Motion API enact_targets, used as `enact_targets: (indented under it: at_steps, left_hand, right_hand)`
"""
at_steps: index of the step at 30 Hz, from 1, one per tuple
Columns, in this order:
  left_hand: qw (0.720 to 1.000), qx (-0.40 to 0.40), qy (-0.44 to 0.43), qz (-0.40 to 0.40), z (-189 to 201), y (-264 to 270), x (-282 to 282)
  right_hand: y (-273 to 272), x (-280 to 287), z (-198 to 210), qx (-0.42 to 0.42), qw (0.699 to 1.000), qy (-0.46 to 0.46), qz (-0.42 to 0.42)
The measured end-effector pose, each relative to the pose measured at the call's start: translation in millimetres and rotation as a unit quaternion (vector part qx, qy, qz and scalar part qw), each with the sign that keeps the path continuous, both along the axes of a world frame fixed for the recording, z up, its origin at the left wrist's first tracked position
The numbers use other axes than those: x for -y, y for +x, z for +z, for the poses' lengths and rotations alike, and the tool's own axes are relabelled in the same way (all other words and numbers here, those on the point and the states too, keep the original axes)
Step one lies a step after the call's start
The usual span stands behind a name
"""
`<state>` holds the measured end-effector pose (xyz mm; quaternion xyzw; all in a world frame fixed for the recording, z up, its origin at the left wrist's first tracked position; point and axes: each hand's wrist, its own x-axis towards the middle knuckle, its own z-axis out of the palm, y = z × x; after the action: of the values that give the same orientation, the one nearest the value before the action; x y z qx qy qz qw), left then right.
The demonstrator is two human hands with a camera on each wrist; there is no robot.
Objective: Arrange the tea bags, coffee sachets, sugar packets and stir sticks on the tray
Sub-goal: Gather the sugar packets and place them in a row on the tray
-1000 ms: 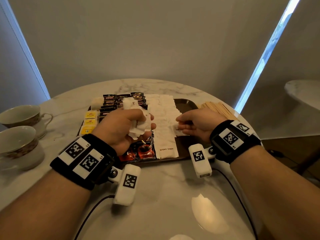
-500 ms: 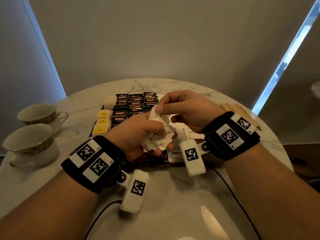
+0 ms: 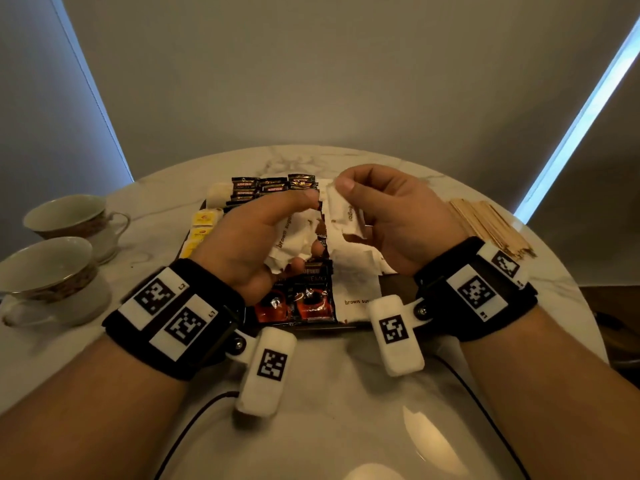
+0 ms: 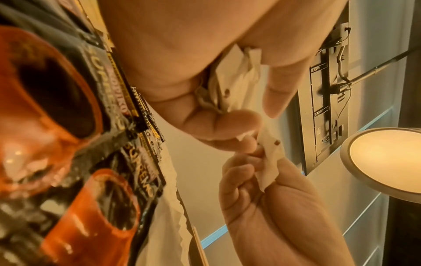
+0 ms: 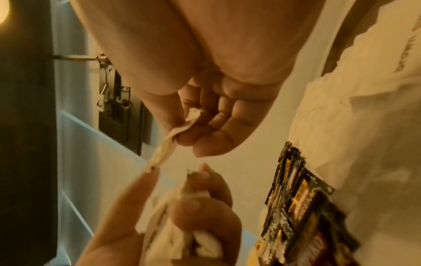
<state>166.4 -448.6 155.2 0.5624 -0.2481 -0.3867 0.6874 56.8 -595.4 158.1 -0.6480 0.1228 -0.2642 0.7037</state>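
My left hand (image 3: 277, 233) grips a bunch of white brown-sugar packets (image 3: 294, 237) above the dark tray (image 3: 398, 284). My right hand (image 3: 374, 209) pinches one sugar packet (image 3: 344, 213) between thumb and fingers, just right of the bunch; the same packet (image 4: 271, 162) shows in the left wrist view and again (image 5: 168, 142) in the right wrist view. On the tray lie black coffee sachets (image 3: 273, 187), red-and-black coffee sachets (image 3: 298, 299), yellow tea bags (image 3: 202, 226) and more sugar packets (image 3: 356, 289). Wooden stir sticks (image 3: 488, 226) lie on the table right of the tray.
Two teacups on saucers (image 3: 52, 268) stand at the table's left edge. The round marble table (image 3: 329, 393) has bare surface in front of the tray. Cables run from both wrist cameras toward me.
Both hands rose above the tray and met. My right hand took one sugar packet off the bunch in my left hand and drew it away to the right.
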Motion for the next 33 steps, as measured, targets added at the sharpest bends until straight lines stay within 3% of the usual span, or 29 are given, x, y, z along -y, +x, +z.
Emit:
enact_targets:
  at_steps: [4, 9, 14, 17, 20, 28, 33]
  left_hand:
    - [0.998, 0.055, 0.001, 0.002, -5.0, -2.7, 2.1]
    - [0.998, 0.049, -0.016, 0.041, -6.3, -3.9, 3.8]
    - [0.995, 0.011, -0.046, 0.091, -6.1, -1.0, 5.3]
    - [0.996, -0.002, -0.043, 0.081, -5.1, -0.2, 5.9]
    - [0.997, 0.017, -0.033, 0.061, -6.3, -3.2, 6.4]
    - [0.992, 0.041, -0.053, 0.106, -8.4, 2.2, 7.3]
    - [0.988, 0.05, -0.063, 0.128, -9.5, 4.6, 8.5]
  right_hand:
    - [1.8, -5.8, -7.1, -0.007, 0.992, -0.125, -0.005]
    - [3.5, -9.4, -7.5, 0.015, 0.999, -0.04, -0.032]
    - [-0.7, -5.0, -6.2, -0.053, 0.996, -0.039, 0.056]
    - [-2.0, -1.6, -1.9, -0.036, 0.999, -0.032, 0.018]
    - [-0.9, 1.6, -0.1, 0.006, 0.999, 0.034, -0.015]
    - [-2.2, 3.5, -6.1, -0.046, 0.997, -0.05, 0.037]
    - [-5.7, 7.6, -2.0, -0.09, 0.995, -0.043, 0.013]
